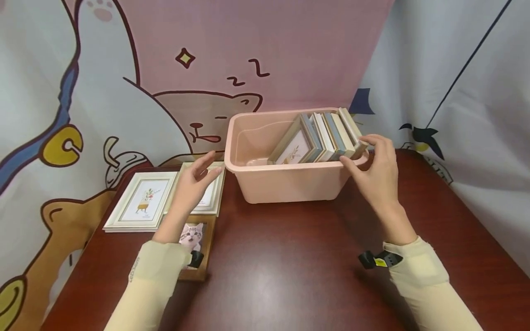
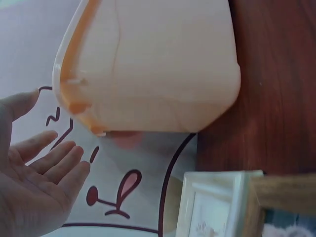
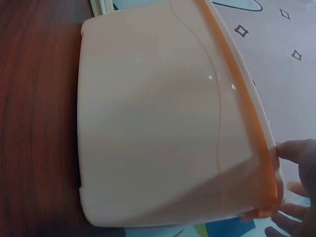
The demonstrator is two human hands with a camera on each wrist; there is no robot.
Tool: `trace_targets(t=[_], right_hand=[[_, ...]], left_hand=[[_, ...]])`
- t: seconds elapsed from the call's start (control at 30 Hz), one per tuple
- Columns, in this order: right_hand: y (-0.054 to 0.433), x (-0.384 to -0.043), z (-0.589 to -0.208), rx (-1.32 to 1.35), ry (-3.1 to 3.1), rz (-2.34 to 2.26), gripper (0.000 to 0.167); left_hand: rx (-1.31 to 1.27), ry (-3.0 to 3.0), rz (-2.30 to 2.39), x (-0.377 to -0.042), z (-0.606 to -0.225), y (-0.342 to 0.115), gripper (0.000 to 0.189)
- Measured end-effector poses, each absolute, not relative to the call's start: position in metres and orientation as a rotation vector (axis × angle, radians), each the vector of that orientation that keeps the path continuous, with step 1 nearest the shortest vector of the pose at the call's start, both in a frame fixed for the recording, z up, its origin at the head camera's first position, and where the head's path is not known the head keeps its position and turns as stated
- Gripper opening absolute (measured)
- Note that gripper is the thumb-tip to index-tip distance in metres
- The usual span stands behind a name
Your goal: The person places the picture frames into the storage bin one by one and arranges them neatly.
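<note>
Cream sleeves (image 1: pixel 426 282) came nearest, well in front of the pink bin (image 1: pixel 290 185), which stood on a dark red table (image 1: pixel 273 248); small lettering on the left cuff was too fine to read, and a black wrist device (image 1: pixel 381 260) with a yellow patch sat at the right one. Left of the bin and nearer than it lay a brown frame (image 1: pixel 192 235) with a kitten picture, partly hidden by the left forearm, and just beyond it two white frames (image 1: pixel 145 200), whose tiny printed captions were illegible. The left hand (image 1: pixel 195 181) hung just off the bin's left end, empty, thumb apart from loosely extended fingers. The right hand (image 1: pixel 378 170) arched over the bin's right end, fingertips at the outermost frame and rim; whether it gripped that frame or merely touched it, I could not tell. Between the hands the bin's long axis ran left to right, and a row of tilted frames (image 1: pixel 327 138) filled its right half, so the right hand was nearer them, seemingly the relation that mattered most. Behind the bin, printed cloth (image 1: pixel 310 55) showed two z-shaped marks.
</note>
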State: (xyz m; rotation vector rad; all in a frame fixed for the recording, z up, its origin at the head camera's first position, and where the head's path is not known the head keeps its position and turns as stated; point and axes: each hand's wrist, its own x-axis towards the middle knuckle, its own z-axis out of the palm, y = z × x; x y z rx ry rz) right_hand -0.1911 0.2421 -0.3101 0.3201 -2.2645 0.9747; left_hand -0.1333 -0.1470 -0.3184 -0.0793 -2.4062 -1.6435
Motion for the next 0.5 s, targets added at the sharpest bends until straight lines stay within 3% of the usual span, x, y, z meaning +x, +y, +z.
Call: trace_targets(t=[0.27,0.5], right_hand=[[0.253,-0.188,-0.314,0.187,-2.347,1.168,0.069],[0.254,-0.188,-0.316,0.101,-2.357,1.255,0.061]], left_hand=[[0.026,-2.461,-1.672,-0.113,-0.330,-0.165,0.053],[0.113,-2.508,-1.690,-0.094,-0.348,-0.179,0.055]])
